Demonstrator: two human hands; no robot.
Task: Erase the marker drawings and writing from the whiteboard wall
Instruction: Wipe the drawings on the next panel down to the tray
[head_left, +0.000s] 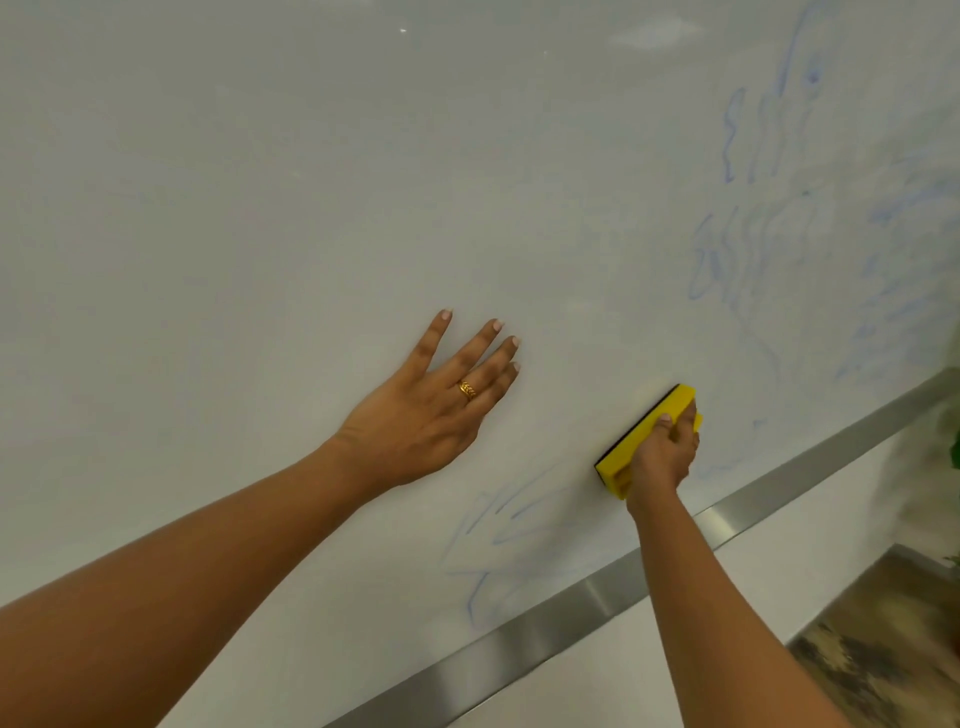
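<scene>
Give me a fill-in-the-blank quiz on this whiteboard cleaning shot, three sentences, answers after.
1. The right hand grips an eraser whose body is ___.
2. The left hand, flat on the whiteboard wall, wears a gold ___.
3. The remaining marker drawings are ___.
Answers: yellow; ring; blue.

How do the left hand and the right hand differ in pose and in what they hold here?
The left hand lies flat on the whiteboard wall, fingers straight and spread, holding nothing; the right hand grips a yellow eraser against it. The left hand wears a gold ring; none shows on the right hand. The left hand sits higher; the right hand is nearer the metal strip. Both are at the wall.
</scene>
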